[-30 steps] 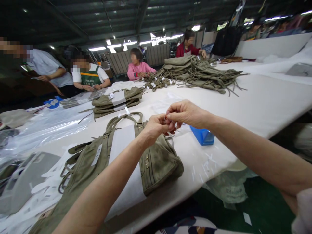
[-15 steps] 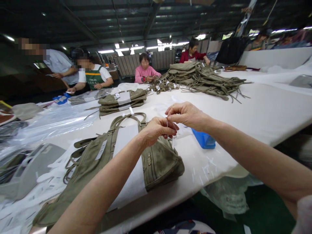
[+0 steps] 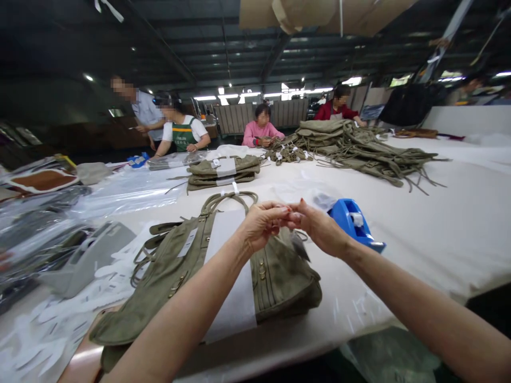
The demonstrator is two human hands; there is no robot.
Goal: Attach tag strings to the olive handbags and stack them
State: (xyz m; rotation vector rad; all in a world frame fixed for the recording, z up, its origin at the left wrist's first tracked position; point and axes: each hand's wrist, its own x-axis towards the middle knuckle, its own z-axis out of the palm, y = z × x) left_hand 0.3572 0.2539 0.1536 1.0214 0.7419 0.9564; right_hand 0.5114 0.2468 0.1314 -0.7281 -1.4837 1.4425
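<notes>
An olive canvas bag (image 3: 285,276) lies on the pale table, with a white paper band (image 3: 227,298) around its middle and its handles (image 3: 229,196) at the far side. Over the bag's right part, my left hand (image 3: 265,221) is closed, its fingertips pinched on something too small to make out. My right hand (image 3: 319,226) meets it there, thumb and fingers pressed together; what they hold is hidden. A small dark tag (image 3: 298,244) hangs just below the fingers of my right hand.
A blue tape dispenser (image 3: 351,223) stands right of my right hand. Folded bags (image 3: 223,173) and a large bag heap (image 3: 359,146) lie farther back. A grey dispenser (image 3: 88,260) and white strips (image 3: 48,324) are at left. Several people work behind the table.
The view has shifted, so the scene sits farther right and lower. My right hand has turned and come down beside my left, uncovering the blue dispenser. The dark tag now shows.
</notes>
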